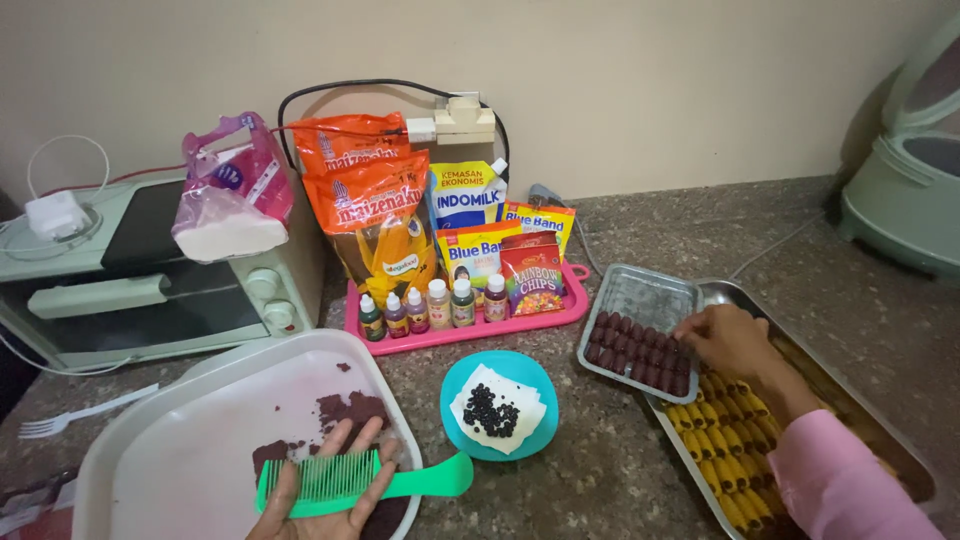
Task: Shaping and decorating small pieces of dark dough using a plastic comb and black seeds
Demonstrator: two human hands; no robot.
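My left hand (318, 500) lies palm up over a white tray (190, 440) and holds a green comb (345, 478) flat across its fingers. Dark maroon dough bits (350, 407) sit on the tray beside that hand. My right hand (735, 342), in a pink sleeve, reaches onto a small metal tray (640, 295) and touches the rows of maroon dough pieces (640, 360) there. A larger metal tray (880, 430) under my right forearm holds rows of yellow dough pieces (725, 440).
A blue plate (535, 375) with white paper and small dark bits sits in the middle. A pink tray (470, 330) holds small colouring bottles and packets. A pale green oven (150, 280) stands left, a plastic fork (75, 415) lies near it, and a green appliance (905, 190) is at the right.
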